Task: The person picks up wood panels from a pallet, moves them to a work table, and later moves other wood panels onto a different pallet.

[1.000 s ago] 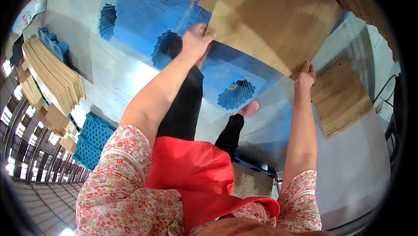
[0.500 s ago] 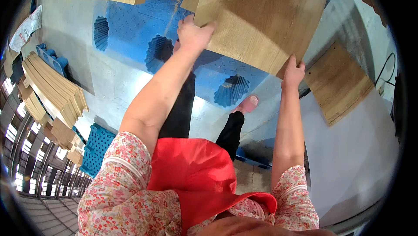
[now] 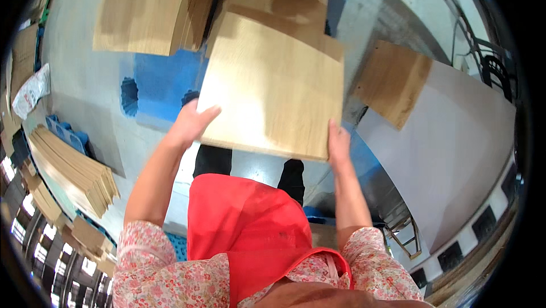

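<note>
A light wooden board [image 3: 273,89], roughly square, is held up in front of me above my red apron. My left hand [image 3: 190,123] grips its left near corner, fingers spread along the edge. My right hand [image 3: 338,144] clasps its right near corner, thumb on the side. The board hides most of the blue pallet [image 3: 156,86] on the floor beneath it. Behind the board lies another wooden panel [image 3: 276,1] of the same tone.
A stack of wooden boards [image 3: 148,9] lies at the upper left. A smaller brown board [image 3: 392,80] rests on a white sheet [image 3: 455,154] at the right. Piles of thin wood strips [image 3: 68,166] line the left side on blue pallets.
I have lifted the board off the pile and drawn it toward my body. Both hands came closer and nearer together, still on its near corners.
</note>
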{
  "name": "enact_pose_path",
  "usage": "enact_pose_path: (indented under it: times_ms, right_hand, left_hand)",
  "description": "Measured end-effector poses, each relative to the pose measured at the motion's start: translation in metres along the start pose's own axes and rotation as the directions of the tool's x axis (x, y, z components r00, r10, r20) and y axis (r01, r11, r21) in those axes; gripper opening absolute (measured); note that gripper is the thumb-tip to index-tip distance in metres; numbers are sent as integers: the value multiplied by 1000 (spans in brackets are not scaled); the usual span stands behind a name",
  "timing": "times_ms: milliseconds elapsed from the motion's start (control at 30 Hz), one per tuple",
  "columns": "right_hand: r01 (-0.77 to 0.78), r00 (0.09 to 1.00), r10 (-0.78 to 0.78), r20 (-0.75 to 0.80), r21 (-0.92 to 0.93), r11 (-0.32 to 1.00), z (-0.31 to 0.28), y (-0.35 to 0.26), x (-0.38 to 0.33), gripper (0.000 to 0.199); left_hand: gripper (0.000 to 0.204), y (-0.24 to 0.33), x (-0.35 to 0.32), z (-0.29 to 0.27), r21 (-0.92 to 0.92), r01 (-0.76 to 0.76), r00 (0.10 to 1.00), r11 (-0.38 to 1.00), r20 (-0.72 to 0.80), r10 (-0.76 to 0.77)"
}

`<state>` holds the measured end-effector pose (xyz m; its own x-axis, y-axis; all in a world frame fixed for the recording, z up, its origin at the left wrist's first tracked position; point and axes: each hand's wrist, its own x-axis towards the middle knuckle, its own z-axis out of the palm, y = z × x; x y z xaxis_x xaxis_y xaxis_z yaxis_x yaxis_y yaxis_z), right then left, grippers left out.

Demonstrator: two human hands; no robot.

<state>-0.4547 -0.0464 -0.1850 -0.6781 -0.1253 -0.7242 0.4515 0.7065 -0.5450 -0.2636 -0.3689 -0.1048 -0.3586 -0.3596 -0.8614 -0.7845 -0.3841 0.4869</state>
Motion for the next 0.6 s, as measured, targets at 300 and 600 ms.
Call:
enact_pose_path:
  times_ms: [300, 600]
  right_hand:
    - [234, 970, -245, 3, 281, 931, -32, -50, -154, 47]
    - [493, 831, -537, -144, 639, 591, -74, -171, -233, 48]
  left_hand:
    - [46, 32, -230, -24, -34, -270, 936, 962, -246, 254]
    - [41, 126, -404, -40, 242, -679, 598, 693, -366, 713]
